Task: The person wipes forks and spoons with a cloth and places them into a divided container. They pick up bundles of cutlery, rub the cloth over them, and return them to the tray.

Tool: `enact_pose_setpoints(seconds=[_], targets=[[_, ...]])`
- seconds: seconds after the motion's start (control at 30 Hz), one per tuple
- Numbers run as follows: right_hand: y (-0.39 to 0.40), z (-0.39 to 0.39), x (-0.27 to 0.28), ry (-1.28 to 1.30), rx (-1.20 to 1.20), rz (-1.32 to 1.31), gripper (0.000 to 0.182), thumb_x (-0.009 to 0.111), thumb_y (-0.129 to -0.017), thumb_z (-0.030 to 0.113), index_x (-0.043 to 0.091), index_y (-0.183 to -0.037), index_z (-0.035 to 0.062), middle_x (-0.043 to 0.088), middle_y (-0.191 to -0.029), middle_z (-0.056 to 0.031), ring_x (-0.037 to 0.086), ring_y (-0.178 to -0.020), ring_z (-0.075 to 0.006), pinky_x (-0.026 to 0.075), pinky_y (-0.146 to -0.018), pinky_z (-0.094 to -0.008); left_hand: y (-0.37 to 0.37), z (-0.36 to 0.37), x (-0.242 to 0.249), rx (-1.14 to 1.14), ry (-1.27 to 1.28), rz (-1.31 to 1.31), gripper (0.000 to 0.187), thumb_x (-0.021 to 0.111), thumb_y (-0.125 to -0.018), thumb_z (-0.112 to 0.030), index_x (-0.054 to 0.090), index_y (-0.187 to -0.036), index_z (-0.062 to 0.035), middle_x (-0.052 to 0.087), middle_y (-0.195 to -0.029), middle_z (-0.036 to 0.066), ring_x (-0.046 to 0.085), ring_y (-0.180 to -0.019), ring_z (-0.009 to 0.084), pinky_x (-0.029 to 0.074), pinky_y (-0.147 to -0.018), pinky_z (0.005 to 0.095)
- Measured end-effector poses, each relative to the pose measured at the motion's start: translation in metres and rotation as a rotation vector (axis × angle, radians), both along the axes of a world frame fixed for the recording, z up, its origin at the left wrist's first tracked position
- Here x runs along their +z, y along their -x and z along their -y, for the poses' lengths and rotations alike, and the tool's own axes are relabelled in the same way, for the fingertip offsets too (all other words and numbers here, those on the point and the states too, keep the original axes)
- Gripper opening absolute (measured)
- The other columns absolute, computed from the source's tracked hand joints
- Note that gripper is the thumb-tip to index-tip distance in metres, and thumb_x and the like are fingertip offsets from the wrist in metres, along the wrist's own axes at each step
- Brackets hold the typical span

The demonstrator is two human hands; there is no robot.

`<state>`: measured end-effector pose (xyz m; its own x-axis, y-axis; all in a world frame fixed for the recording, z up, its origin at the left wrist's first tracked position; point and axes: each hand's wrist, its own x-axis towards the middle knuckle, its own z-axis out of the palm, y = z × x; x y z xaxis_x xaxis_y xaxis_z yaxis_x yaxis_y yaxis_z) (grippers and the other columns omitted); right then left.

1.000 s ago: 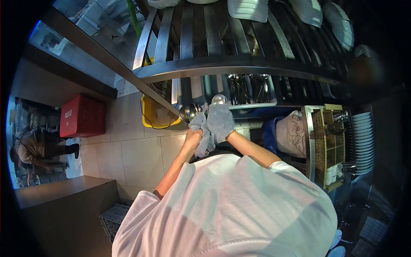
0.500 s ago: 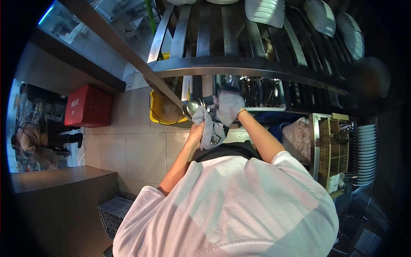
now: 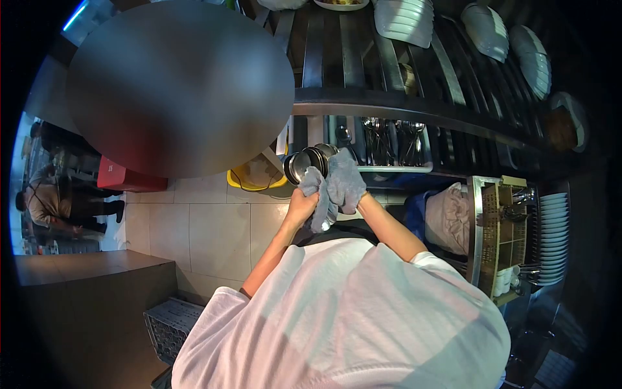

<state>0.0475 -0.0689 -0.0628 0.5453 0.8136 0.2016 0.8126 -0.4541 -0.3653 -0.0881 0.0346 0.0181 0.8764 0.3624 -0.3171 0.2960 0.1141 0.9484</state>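
My left hand (image 3: 301, 206) is closed round a grey cloth (image 3: 311, 183) and a bundle of metal spoons (image 3: 304, 163), whose large round heads stick out beyond the hands. My right hand (image 3: 363, 202) is against the same bundle, its fingers mostly hidden by grey cloth (image 3: 345, 181) pressed around the spoons. Just beyond the hands, a cutlery tray (image 3: 395, 168) with compartments holds many spoons and forks (image 3: 409, 141).
A slatted metal shelf (image 3: 414, 107) bears stacked white bowls (image 3: 403, 23). Plates (image 3: 552, 240) and a basket rack (image 3: 499, 233) stand right. A yellow bin (image 3: 256, 185), red box (image 3: 129, 176) and person (image 3: 55, 204) are left. A large blur covers the upper left.
My right hand has moved back from the cutlery tray, towards my left hand and the spoons. More round spoon heads show. The large blur has appeared at the upper left.
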Motion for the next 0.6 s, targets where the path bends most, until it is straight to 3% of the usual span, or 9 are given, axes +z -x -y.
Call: enact_pose_setpoints(seconds=[0.07, 0.17, 0.23, 0.27, 0.37, 0.4, 0.43, 0.53, 0.6], targets=[[-0.007, 0.022, -0.011, -0.068, 0.026, -0.335, 0.016, 0.054, -0.072, 0.022, 0.057, -0.068, 0.0066, 0.052, -0.066, -0.0111, 0.053, -0.069, -0.0272, 0.043, -0.059, -0.0355, 0.001, 0.007, 0.003, -0.017, 0.024, -0.032, 0.020, 0.051, -0.079, -0.007, 0.058, -0.096, 0.0015, 0.060, -0.083, 0.004, 0.056, -0.073, 0.0119, 0.046, -0.065, 0.0270], [0.008, 0.023, 0.091, 0.131, 0.053, -0.003, 0.017, 0.054, -0.073, 0.022, 0.057, -0.073, 0.0051, 0.054, -0.069, -0.0116, 0.054, -0.072, -0.0264, 0.044, -0.060, -0.0349, 0.014, 0.024, 0.007, 0.137, 0.153, -0.022, 0.024, 0.056, -0.078, -0.014, 0.055, -0.096, 0.0009, 0.056, -0.081, 0.007, 0.053, -0.073, 0.0157, 0.045, -0.059, 0.0332], [0.019, 0.019, 0.144, 0.188, 0.110, 0.133, 0.018, 0.054, -0.073, 0.021, 0.057, -0.076, 0.0042, 0.054, -0.072, -0.0120, 0.056, -0.073, -0.0259, 0.045, -0.061, -0.0346, 0.022, 0.016, 0.013, -0.037, 0.027, -0.076, 0.032, 0.056, -0.078, -0.018, 0.053, -0.103, 0.0009, 0.055, -0.083, 0.008, 0.049, -0.070, 0.0162, 0.045, -0.059, 0.0343], [0.024, 0.019, 0.160, 0.200, 0.124, 0.192, 0.018, 0.055, -0.074, 0.021, 0.057, -0.077, 0.0037, 0.055, -0.073, -0.0122, 0.056, -0.074, -0.0256, 0.045, -0.061, -0.0344, 0.022, 0.024, 0.025, 0.134, -0.054, 0.004, 0.025, 0.051, -0.073, -0.013, 0.058, -0.094, -0.0001, 0.056, -0.073, 0.005, 0.050, -0.062, 0.0132, 0.044, -0.054, 0.0313], [0.033, 0.018, 0.178, 0.231, 0.091, 0.287, 0.020, 0.055, -0.075, 0.021, 0.058, -0.082, 0.0023, 0.056, -0.076, -0.0127, 0.058, -0.077, -0.0248, 0.047, -0.063, -0.0338, 0.012, 0.026, -0.011, 0.207, 0.074, 0.268, 0.026, 0.051, -0.072, -0.011, 0.058, -0.097, -0.0020, 0.058, -0.081, 0.003, 0.052, -0.070, 0.0124, 0.045, -0.061, 0.0291], [0.019, 0.013, 0.133, -0.057, -0.079, 0.092, 0.019, 0.055, -0.075, 0.018, 0.056, -0.084, 0.0008, 0.058, -0.079, -0.0139, 0.061, -0.076, -0.0254, 0.049, -0.063, -0.0332, 0.013, 0.015, -0.001, 0.154, 0.146, 0.144, 0.027, 0.051, -0.072, -0.010, 0.057, -0.098, -0.0028, 0.058, -0.083, 0.002, 0.052, -0.072, 0.0119, 0.044, -0.063, 0.0285], [0.016, 0.009, 0.132, 0.175, -0.055, 0.307, 0.020, 0.055, -0.075, 0.017, 0.055, -0.084, -0.0006, 0.059, -0.080, -0.0160, 0.062, -0.072, -0.0276, 0.049, -0.061, -0.0336, 0.014, 0.017, 0.005, 0.086, 0.226, 0.019, 0.029, 0.050, -0.072, -0.009, 0.057, -0.100, -0.0035, 0.058, -0.085, 0.001, 0.052, -0.075, 0.0115, 0.044, -0.065, 0.0278], [0.016, 0.004, 0.135, -0.125, 0.020, 0.161, 0.023, 0.055, -0.075, 0.020, 0.054, -0.083, -0.0016, 0.058, -0.077, -0.0150, 0.061, -0.071, -0.0296, 0.048, -0.060, -0.0348, 0.018, 0.016, 0.025, 0.088, 0.392, 0.126, 0.031, 0.049, -0.078, -0.009, 0.053, -0.108, -0.0050, 0.057, -0.096, 0.003, 0.055, -0.085, 0.0130, 0.045, -0.075, 0.0271], [0.028, -0.012, 0.164, -0.470, -0.267, -0.402, 0.026, 0.058, -0.072, 0.022, 0.054, -0.086, 0.0001, 0.058, -0.076, -0.0131, 0.060, -0.071, -0.0302, 0.047, -0.059, -0.0338, 0.027, 0.020, 0.042, 0.155, 0.504, 0.173, 0.033, 0.048, -0.084, -0.016, 0.048, -0.116, -0.0067, 0.057, -0.103, 0.007, 0.057, -0.090, 0.0174, 0.047, -0.080, 0.0308]])
